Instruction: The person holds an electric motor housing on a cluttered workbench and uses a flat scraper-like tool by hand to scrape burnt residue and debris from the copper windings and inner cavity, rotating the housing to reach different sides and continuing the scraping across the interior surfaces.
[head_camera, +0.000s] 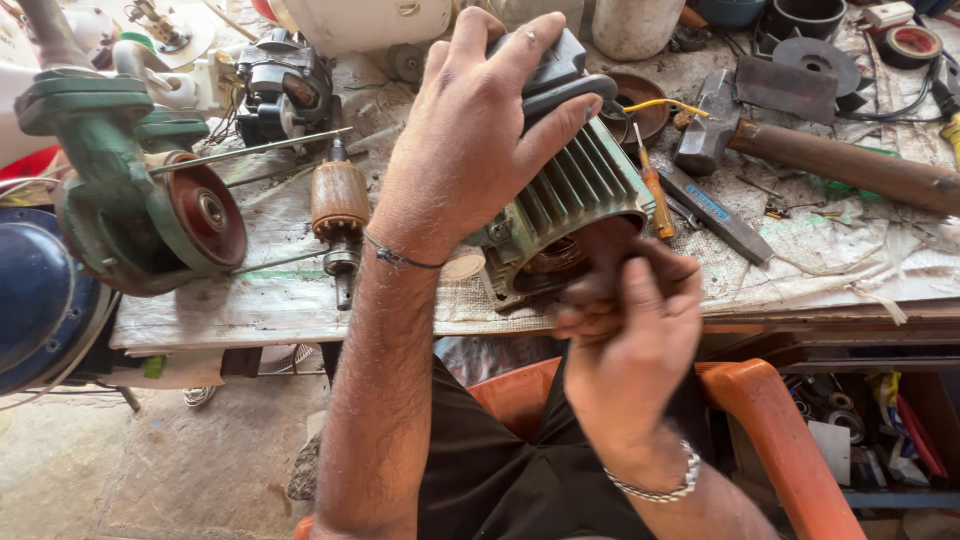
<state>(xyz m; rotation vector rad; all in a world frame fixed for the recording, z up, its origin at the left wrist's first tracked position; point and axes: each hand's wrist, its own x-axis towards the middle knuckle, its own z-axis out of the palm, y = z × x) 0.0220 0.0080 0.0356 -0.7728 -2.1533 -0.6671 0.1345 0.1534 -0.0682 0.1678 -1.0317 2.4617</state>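
My left hand (480, 130) lies on top of a green finned motor housing (580, 190) with a black box on it, gripping it at the bench's front edge. The housing's open end faces me and shows copper windings (552, 258). My right hand (625, 330) is at that open end, blurred, with its fingers closed; whether it holds anything I cannot tell. An orange-handled screwdriver (655, 192) lies just right of the housing.
A copper-wound rotor (340, 205) lies left of my arm. A green pump with a red pulley (150, 200) stands at the left. A hammer (800, 150) and a file (715, 212) lie at the right. An orange chair (770, 430) is under me.
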